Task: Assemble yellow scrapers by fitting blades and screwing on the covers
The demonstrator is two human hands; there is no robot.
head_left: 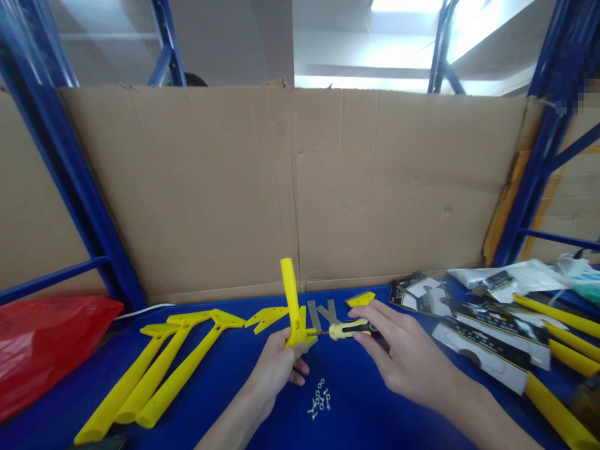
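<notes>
- Table [365,406]: blue surface, carries all items listed below.
- Left side: three yellow tools [180,381], laid side by side, tubular ends toward the near edge, flat heads toward the far side.
- Far left: red plastic bag [51,350]; white cable [145,310] beside the far edge.
- Near left edge: dark object [100,443], partly out of view.
- Far center: flat yellow pieces [269,317]; flat metal strips [315,315] to their right; a single yellow piece [360,300] farther right.
- Near center: loose cluster of small screws and nuts [320,400].
- Right side: overlapping black-and-white cards [485,359]; yellow handles [557,406] at the right edge.
- Far right: white plastic packaging [520,273].
</notes>
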